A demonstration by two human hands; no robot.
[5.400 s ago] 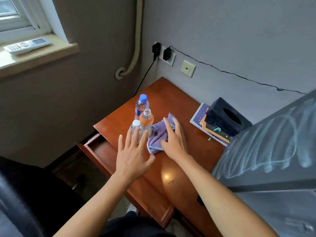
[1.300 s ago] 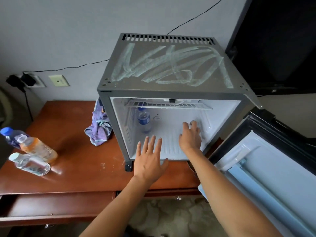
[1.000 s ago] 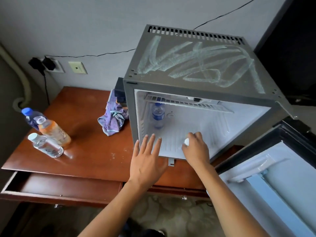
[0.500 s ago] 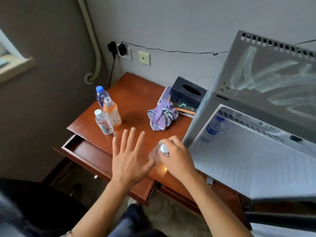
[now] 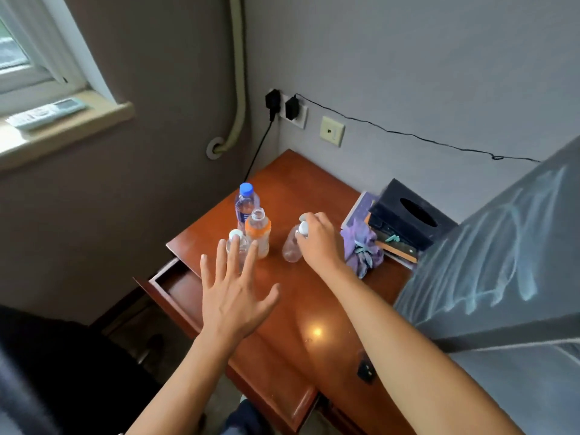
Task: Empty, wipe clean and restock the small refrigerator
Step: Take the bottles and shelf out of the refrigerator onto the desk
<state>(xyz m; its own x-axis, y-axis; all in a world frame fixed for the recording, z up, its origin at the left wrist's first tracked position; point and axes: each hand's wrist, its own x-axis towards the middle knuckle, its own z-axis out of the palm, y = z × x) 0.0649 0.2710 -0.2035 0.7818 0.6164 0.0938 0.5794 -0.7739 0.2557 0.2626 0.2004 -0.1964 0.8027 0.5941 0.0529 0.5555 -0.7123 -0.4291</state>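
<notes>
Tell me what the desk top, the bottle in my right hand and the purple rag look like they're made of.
Desk top: reddish-brown wood or wood veneer with a glossy varnish, since it mirrors a bright light spot.
Bottle gripped by the right hand: clear, thin plastic, likely, with a white cap.
Purple rag: soft woven or microfibre cloth, judging by its crumpled folds and matte look.

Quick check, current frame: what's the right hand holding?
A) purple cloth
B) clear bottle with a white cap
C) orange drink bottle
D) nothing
B: the right hand grips the top of a clear bottle with a white cap, standing on the desk between the orange drink bottle and the purple cloth.
</notes>
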